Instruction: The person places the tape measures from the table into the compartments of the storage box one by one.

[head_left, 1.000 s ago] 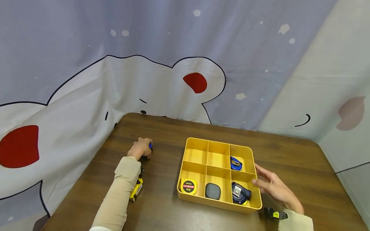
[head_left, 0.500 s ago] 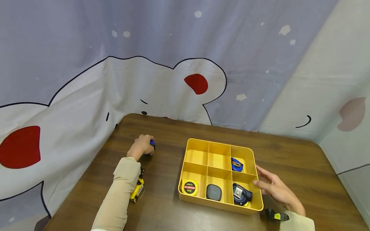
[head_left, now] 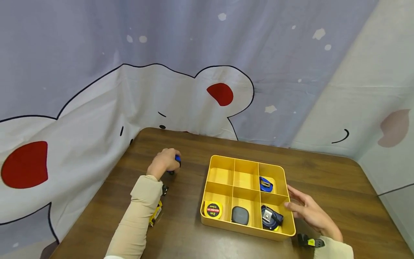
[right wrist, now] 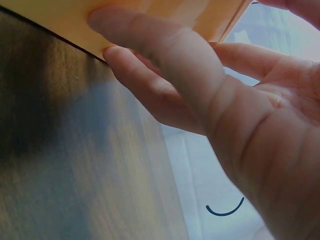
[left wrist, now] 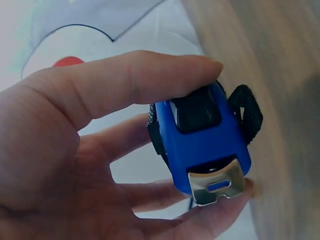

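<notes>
My left hand (head_left: 163, 162) grips a small blue tape measure (left wrist: 205, 145) with a black button, a metal tip and a black wrist loop; it shows in the head view as a blue tape measure (head_left: 177, 158) just above the table, left of the tray. The yellow divided tray (head_left: 248, 230) holds a yellow tape measure (head_left: 212, 209), a dark grey one (head_left: 240, 215), a blue and black one (head_left: 270, 217) and a small blue one (head_left: 265, 184). My right hand (head_left: 308, 212) rests with straight fingers (right wrist: 165, 55) against the tray's right wall (right wrist: 60, 20).
A yellow tape measure (head_left: 156, 214) lies on the brown table (head_left: 326, 172) beside my left sleeve. A black and yellow object (head_left: 309, 241) lies near my right wrist. A cartoon-printed curtain (head_left: 181, 72) hangs behind and to the left of the table.
My left hand has lifted the blue tape measure and carried it right, toward the tray. The right hand stays against the tray's side.
</notes>
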{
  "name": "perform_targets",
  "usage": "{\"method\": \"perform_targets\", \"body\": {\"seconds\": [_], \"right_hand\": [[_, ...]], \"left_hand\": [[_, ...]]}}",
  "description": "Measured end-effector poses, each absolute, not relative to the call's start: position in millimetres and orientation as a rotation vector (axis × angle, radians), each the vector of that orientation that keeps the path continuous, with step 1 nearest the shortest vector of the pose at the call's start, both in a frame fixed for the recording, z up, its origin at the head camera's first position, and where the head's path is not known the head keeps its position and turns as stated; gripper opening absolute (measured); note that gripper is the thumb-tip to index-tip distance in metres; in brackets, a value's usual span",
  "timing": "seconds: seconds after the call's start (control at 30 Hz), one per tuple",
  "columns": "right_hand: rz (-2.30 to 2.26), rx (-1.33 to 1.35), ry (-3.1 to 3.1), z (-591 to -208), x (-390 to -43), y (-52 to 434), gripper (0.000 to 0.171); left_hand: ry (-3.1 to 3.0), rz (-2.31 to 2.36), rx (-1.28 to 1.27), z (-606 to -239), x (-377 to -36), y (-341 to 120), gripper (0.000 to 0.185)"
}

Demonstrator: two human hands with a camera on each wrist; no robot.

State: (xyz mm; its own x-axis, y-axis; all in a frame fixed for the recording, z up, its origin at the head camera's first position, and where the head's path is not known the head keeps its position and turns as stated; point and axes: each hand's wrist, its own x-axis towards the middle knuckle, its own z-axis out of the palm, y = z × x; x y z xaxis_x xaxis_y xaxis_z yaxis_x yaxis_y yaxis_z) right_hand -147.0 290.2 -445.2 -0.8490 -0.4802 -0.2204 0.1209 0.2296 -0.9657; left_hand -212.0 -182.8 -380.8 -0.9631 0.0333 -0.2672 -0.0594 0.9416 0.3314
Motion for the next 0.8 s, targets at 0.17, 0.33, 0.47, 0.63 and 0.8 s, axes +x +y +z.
{"method": "perform_targets", "body": {"seconds": [0.17, 0.33, 0.47, 0.63, 0.8], "right_hand": [[-1.664, -0.315, 2.027, -444.2, -148.7, 291.3, 0.073], [-1.662, -0.326, 2.029, -445.2, -150.1, 291.2, 0.073], [-1.667, -0.330, 2.031, -445.9, -150.2, 291.1, 0.073], [-1.654, -0.330, 2.038, -446.4, -148.8, 291.6, 0.073], [-1.650, -0.319, 2.054, -447.7, -147.4, 292.6, 0.072]], "left_hand": [[2.819, 0.516, -0.035, -369.1, -210.7, -170.3, 0.044], [2.820, 0.549, -0.006, -359.2, -208.3, -156.8, 0.041], [2.817, 0.576, 0.006, -352.5, -206.3, -146.0, 0.042], [2.803, 0.607, 0.055, -344.8, -204.9, -132.4, 0.043], [2.818, 0.614, 0.109, -340.3, -204.0, -120.6, 0.046]]}}
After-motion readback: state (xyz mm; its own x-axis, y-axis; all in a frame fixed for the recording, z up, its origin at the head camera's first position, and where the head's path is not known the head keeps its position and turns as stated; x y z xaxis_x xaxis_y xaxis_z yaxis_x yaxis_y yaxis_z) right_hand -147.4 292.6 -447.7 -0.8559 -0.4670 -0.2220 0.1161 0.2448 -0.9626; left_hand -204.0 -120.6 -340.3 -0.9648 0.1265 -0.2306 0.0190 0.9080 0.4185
